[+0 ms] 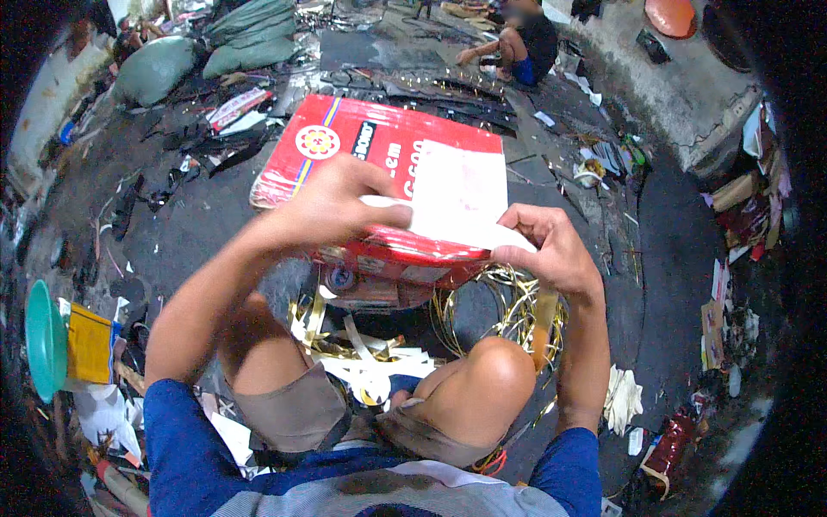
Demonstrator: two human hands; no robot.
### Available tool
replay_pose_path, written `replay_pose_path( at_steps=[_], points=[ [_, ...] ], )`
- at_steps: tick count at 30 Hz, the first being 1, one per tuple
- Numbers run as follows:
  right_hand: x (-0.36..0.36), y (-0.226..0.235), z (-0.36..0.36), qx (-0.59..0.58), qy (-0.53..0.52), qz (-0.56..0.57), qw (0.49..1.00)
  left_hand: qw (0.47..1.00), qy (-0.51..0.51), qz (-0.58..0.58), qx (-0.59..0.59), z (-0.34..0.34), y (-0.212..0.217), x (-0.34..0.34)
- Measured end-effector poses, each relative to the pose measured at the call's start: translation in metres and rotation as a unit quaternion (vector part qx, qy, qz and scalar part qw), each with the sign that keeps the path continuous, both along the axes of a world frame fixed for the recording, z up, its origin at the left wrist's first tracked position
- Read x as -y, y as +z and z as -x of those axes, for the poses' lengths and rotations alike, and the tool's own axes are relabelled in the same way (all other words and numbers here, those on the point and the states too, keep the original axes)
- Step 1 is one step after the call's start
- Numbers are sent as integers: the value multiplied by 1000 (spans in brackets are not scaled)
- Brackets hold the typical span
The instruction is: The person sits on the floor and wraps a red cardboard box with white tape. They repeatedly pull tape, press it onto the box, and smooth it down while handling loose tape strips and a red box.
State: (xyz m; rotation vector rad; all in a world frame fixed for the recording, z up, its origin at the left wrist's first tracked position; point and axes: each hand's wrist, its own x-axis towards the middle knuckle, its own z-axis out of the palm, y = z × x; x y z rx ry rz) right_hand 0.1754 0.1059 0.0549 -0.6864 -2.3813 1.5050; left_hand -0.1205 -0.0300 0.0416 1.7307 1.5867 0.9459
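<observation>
A red cardboard box [297, 172], with a flower emblem and a blue-and-yellow stripe, stands in front of me above my knees. Over the right part of its face lies a white sheet of paper [461, 194]; whether it is stuck to the box I cannot tell. My left hand [345, 207] pinches the sheet's near left edge, its fingers slightly blurred. At the near right corner my right hand [553, 250] grips the paper between thumb and fingers. Beneath the box a printed, rounded surface [379, 293] shows in part.
Shiny gold strips [517, 314] lie coiled under the box, with white paper scraps [370, 370] between my legs. A green basin [45, 340] stands at left. Toward the back are stuffed green sacks [159, 71] and a crouching person [530, 43]. A white glove [622, 401] lies at right.
</observation>
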Motion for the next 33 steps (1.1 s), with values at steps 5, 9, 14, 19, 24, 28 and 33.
replay_pose_path(
  at_steps=[5,9,14,19,24,28,33],
  points=[
    [-43,-5,17,0,-17,-23,1000,996,66,55,8,123,15,11],
    [-61,-25,37,39,-42,-137,989,857,256,-2,-447,154,7,8],
    [-52,-27,50,40,-120,-332,935,856,224,-236,-402,52,-13,-55],
    [-43,-43,60,22,-200,-345,917,978,-23,-207,-3,-44,-60,-117],
    [-36,-46,44,-7,-195,-446,874,973,36,-225,23,-59,-73,-114],
    [-31,-46,32,-19,-167,-473,865,973,8,-228,-18,-55,-73,-112],
    [-31,-56,24,-33,-144,-455,878,959,-12,-279,-43,-55,-82,-114]
  ],
)
